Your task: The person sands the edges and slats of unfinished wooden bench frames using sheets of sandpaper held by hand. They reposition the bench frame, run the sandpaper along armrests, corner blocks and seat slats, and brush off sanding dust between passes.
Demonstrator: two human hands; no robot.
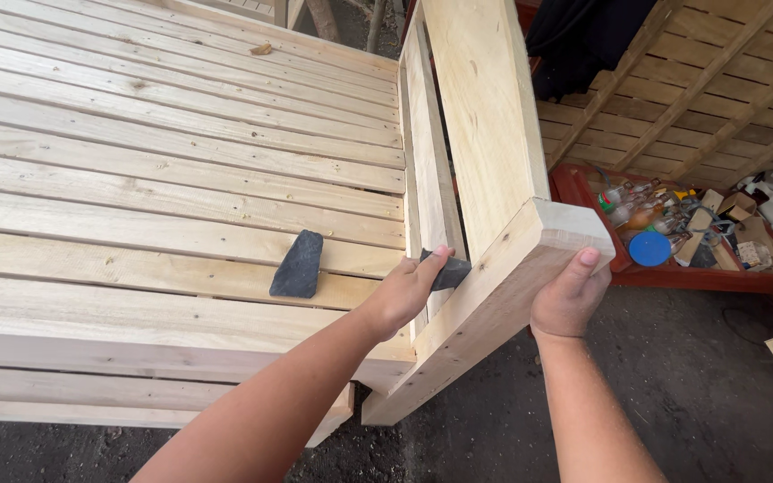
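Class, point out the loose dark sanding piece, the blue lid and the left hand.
dark sanding piece (pixel 297 266), head view, flat middle.
blue lid (pixel 649 248), head view, centre.
left hand (pixel 404 293), head view, back of hand.

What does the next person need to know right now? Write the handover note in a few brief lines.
Left hand: pressing a dark sanding piece against the inner side of the armrest frame.
Right hand: gripping the front end of the armrest frame from outside, steadying it.
A second dark sanding piece lies loose on the slatted seat.
Done: bare wooden frame and slats stand assembled.
Left: cannot tell how much surface is smoothed.
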